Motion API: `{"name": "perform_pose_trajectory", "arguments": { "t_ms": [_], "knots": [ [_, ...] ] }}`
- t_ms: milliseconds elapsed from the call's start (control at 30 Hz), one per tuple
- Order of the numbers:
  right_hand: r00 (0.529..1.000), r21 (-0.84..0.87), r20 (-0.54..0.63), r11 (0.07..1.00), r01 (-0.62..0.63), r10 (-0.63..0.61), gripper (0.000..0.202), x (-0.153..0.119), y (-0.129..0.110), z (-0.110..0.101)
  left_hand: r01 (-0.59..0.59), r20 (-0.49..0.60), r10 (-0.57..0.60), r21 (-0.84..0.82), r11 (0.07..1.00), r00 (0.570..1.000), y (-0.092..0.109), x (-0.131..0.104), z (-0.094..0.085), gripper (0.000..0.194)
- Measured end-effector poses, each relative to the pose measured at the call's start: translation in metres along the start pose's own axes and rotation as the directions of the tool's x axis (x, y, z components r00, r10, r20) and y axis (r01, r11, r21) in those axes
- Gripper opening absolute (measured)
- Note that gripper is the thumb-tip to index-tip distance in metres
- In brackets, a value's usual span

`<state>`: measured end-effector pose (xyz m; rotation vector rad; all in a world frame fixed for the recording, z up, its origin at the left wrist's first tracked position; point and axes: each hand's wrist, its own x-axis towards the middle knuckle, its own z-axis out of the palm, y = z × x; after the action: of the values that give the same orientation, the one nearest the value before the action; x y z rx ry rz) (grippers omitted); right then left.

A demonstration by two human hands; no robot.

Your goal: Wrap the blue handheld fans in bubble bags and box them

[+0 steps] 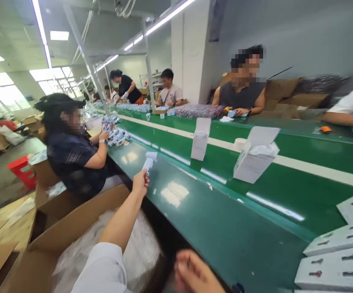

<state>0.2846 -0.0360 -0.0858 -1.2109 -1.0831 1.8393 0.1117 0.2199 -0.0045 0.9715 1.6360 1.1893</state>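
Observation:
My left hand (140, 184) reaches out over the near edge of the green bench (207, 219), closed around the lower end of a pale blue T-shaped handheld device (150, 160). The device is held tilted, its wide head up and away from me. Low in the view is my right hand (195, 272), slightly blurred, with loosely bent fingers and nothing visible in them. Below my left forearm, an open cardboard box (81, 219) holds clear plastic bags (103, 244).
Two open white boxes (199, 140) stand on the green conveyor belt (176, 148). Printed white cartons (332, 266) are stacked at the right. A co-worker (72, 150) sits at the left by a pile of similar devices (117, 136). Other people work across the belt.

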Motion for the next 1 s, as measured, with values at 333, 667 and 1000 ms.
{"name": "perform_pose_trajectory", "arguments": {
  "t_ms": [333,667,1000],
  "knots": [
    [0.988,0.56,-0.151,0.825,0.084,0.002,0.044,0.072,-0.082,0.062,-0.046,0.695,-0.015,0.069,0.997,0.718,-0.115,-0.181,-0.119,0.032],
    [0.991,0.454,-0.079,0.889,-0.058,0.105,0.049,0.02,-0.043,0.029,-0.396,0.539,-0.015,0.637,0.661,0.842,-0.207,-0.141,-0.11,0.023],
    [0.932,0.455,0.334,0.843,-0.288,0.138,0.063,0.007,-0.011,0.037,-0.315,0.38,0.128,0.487,0.815,0.916,-0.161,-0.147,-0.122,0.021]
  ]
}}
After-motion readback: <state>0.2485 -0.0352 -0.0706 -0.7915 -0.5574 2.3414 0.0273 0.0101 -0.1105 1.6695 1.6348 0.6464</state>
